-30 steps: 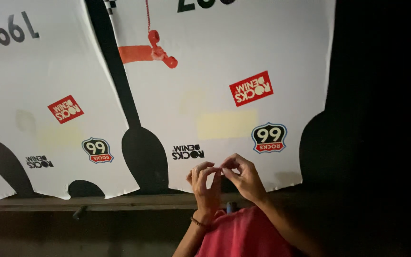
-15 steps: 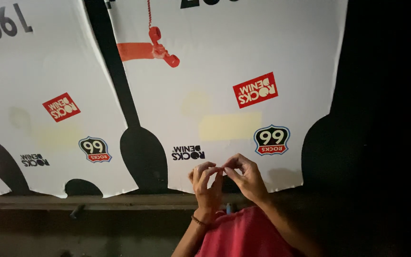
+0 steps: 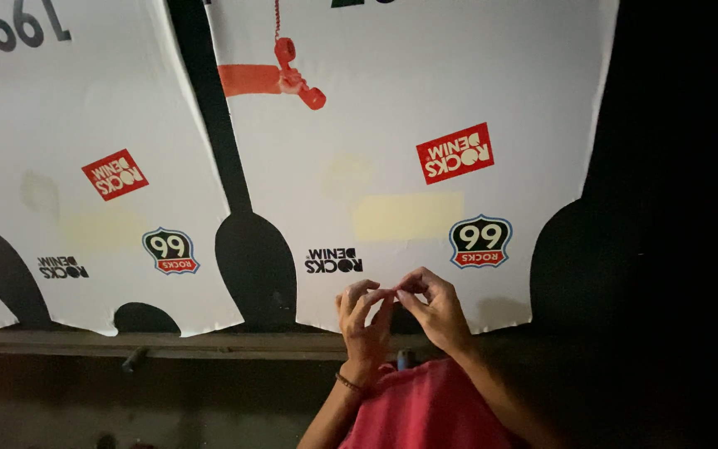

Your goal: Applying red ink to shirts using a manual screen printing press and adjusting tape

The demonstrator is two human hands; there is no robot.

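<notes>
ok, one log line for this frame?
left hand: fingertips pinched, item too small to tell | right hand: same, touching left | below: red cloth | behind: white shirts

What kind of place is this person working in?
Probably a garment printing or sewing workshop, dimly lit. Two white printed shirt pieces lie flat on a dark table, red cloth sits in front, and both hands pinch something tiny.

white cloth panels [image 3: 392, 166] look like smooth matt knit fabric, printed with flat red and black patches, edges slightly curled. red cloth [image 3: 425, 411] under the wrists is soft, matt, faintly ribbed. wooden ledge [image 3: 209, 342] is dull, rough, worn. thin bracelet [image 3: 348, 382] on the left hand [image 3: 365, 328] looks beaded, low sheen.
</notes>
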